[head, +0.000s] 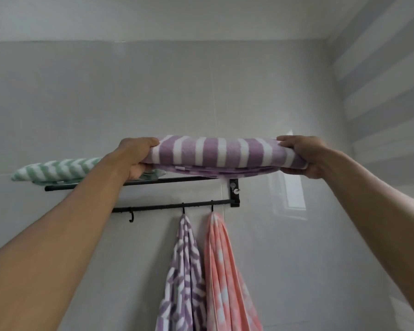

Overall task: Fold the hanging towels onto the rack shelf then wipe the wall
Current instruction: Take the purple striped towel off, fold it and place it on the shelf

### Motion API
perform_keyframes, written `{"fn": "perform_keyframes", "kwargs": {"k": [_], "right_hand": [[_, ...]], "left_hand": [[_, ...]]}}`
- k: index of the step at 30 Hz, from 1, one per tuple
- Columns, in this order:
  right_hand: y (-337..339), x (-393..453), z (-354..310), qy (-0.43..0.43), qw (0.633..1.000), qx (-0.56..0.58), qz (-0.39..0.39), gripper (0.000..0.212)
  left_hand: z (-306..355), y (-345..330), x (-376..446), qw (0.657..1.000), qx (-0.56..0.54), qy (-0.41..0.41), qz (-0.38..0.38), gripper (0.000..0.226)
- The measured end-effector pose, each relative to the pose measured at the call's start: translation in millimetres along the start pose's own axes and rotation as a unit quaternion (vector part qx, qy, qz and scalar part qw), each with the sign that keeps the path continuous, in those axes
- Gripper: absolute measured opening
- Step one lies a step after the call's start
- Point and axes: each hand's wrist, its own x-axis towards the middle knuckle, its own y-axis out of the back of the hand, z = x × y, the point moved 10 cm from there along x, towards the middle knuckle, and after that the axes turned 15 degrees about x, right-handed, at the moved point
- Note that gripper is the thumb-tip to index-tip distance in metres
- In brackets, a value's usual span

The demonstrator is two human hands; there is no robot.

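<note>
Up by the black metal rack shelf (177,179), high on the grey tiled wall (201,96): a folded purple and white striped towel (225,152), held flat and just above the shelf bars. Left hand (136,157) curled round the left end of it, thumb on top, fingers tucked under. Right hand (301,156) curled round the right end the same way. Both hands holding tight, nothing loose.

Beside it on the shelf, to the left: a folded green and white zigzag towel (55,172), lying flat and partly hidden by the left arm.

Lower down, on the thin black hook bar (172,206): two towels not folded yet. A purple and white zigzag towel (182,278) hanging from one hook, a pink and white towel (227,278) hanging from the next hook, side by side and touching. One empty black hook (130,217) further left.

Probably soft, floppy and light, this striped towel. Sags a little in the middle, so best held at both ends with fingers under the bottom layer to keep the folds together. Likely to fall open if gripped by the top layer only. Not slippery, not easy to break. Should sit fine on the bars if set down flat.
</note>
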Motion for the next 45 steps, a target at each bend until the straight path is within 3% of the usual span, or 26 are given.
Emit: {"fn": "perform_keyframes", "kwargs": {"k": [6,13,16,20,24,29,30,31,34,35,36,38,39,41,43,45], "right_hand": [[-15,67,20,-0.019,0.999,0.01,-0.029,0.025],[-42,134,56,-0.061,0.996,0.049,-0.046,0.029],[-48,147,75,-0.08,0.994,0.052,-0.048,0.034],[-52,143,77,-0.091,0.993,0.064,-0.036,0.022],[-69,138,72,-0.098,0.99,0.082,-0.056,0.033],[-63,134,70,-0.102,0.991,0.069,-0.048,0.045],[-64,134,68,-0.102,0.991,0.064,-0.05,0.046],[-31,148,71,-0.094,0.994,0.057,-0.023,0.046],[-19,155,66,-0.072,0.997,-0.034,-0.015,0.049],[-18,152,61,-0.059,0.994,-0.086,-0.012,0.051],[-21,150,55,-0.043,0.99,-0.133,-0.007,0.052],[-29,148,42,0.01,0.979,-0.203,0.015,0.051],[-35,146,34,0.048,0.972,-0.229,0.024,0.047],[-53,136,19,0.132,0.946,-0.293,0.03,0.04],[-79,125,10,0.193,0.91,-0.366,0.003,0.039],[-106,117,10,0.226,0.878,-0.418,-0.048,0.038]], "left_hand": [[-2,-19,42,0.999,0.033,0.006,0.016,0.027],[-15,-35,79,0.997,0.071,0.038,0.023,0.004],[-27,-34,91,0.988,0.145,0.053,0.016,0.016],[-25,-25,89,0.976,0.208,0.061,0.01,0.024],[-18,-11,87,0.969,0.233,0.071,0.035,0.023],[-19,-11,92,0.936,0.339,0.089,0.028,0.021],[-18,-10,89,0.924,0.371,0.088,0.023,0.021],[-23,-50,106,0.912,0.402,0.084,-0.002,0.023],[-16,-66,112,0.858,0.509,0.066,0.018,0.038],[-7,-66,113,0.824,0.563,0.047,0.049,0.045],[6,-59,111,0.766,0.635,0.03,0.096,0.051],[38,-59,104,0.616,0.763,-0.03,0.191,0.054],[48,-63,103,0.581,0.783,-0.052,0.216,0.053],[51,-67,108,0.607,0.766,-0.063,0.201,0.057],[35,-71,125,0.695,0.705,-0.067,0.124,0.066],[9,-81,140,0.741,0.669,-0.056,0.025,0.068]]}}
